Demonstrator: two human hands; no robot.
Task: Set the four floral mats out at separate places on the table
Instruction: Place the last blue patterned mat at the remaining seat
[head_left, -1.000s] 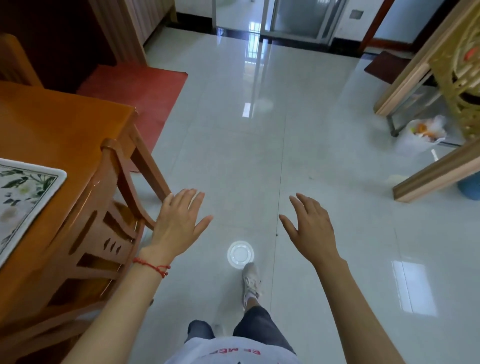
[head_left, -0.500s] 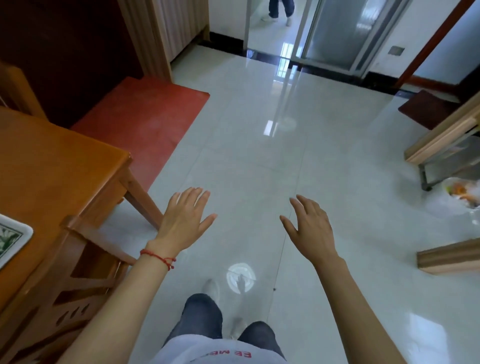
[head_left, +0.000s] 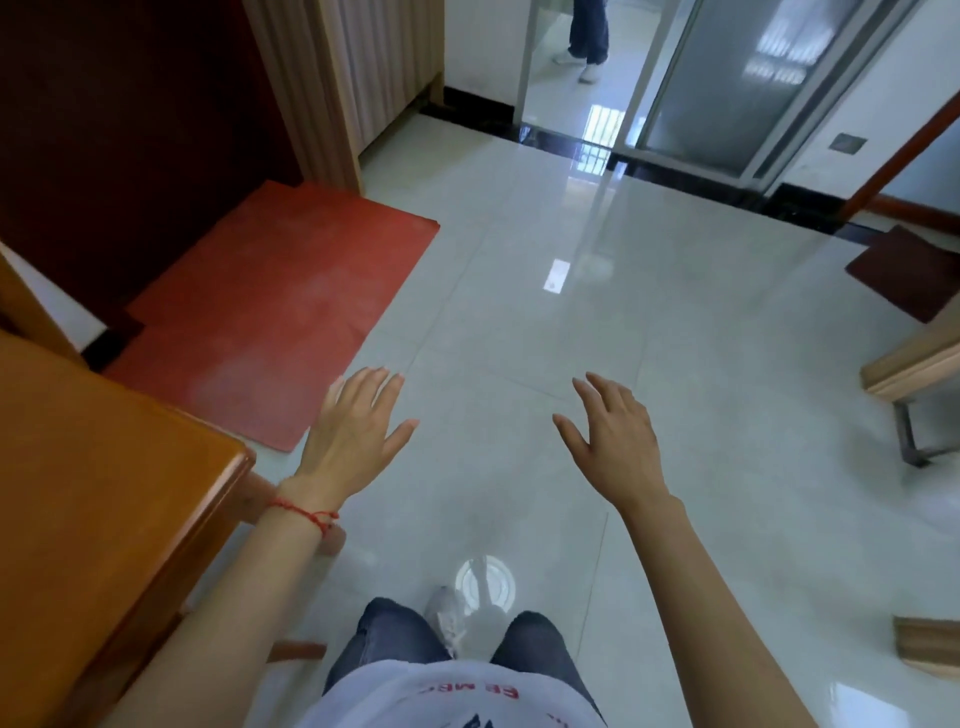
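Left hand (head_left: 358, 431) and right hand (head_left: 618, 441) hang spread and empty past the table (head_left: 104, 467) corner, over tile. No mats in view; best turn back toward the table and find them before reaching

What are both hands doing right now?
Left hand: open, fingers spread, holding nothing.
Right hand: open, fingers relaxed, holding nothing.

Glossy pale floor tiles (head_left: 649, 338) mirror bright light. An orange wooden desk (head_left: 104, 467) fills the left edge, with a red floor mat (head_left: 291, 322) beyond its far corner. A frosted sliding door (head_left: 737, 78) stands at the far wall.
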